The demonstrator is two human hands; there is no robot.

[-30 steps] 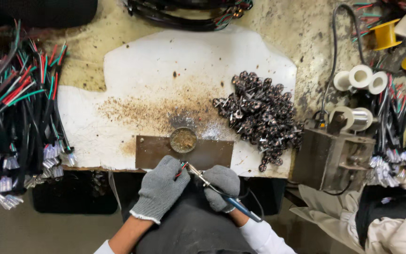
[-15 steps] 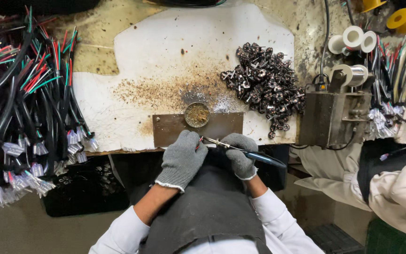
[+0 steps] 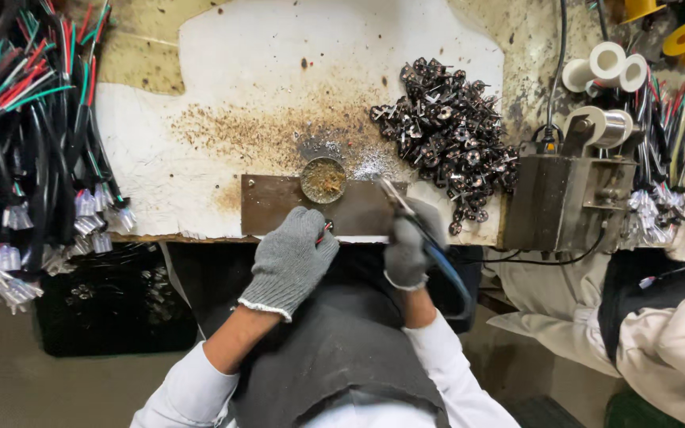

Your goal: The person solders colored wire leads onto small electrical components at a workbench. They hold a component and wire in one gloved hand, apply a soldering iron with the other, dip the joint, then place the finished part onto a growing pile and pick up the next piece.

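Raised since before, right hand (image 3: 408, 252) angles soldering iron (image 3: 406, 208) toward flux tin (image 3: 323, 179).

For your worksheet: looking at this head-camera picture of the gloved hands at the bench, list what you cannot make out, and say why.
- What the left hand pinches: the glove hides all but a red tip.
- The tip of the blue-handled tool in the right hand: too small to tell.
- The single parts in the dark heap: too small and tangled.
- The wire bundles: cut off by the left edge.
- The neighbour: cut off at the right edge.
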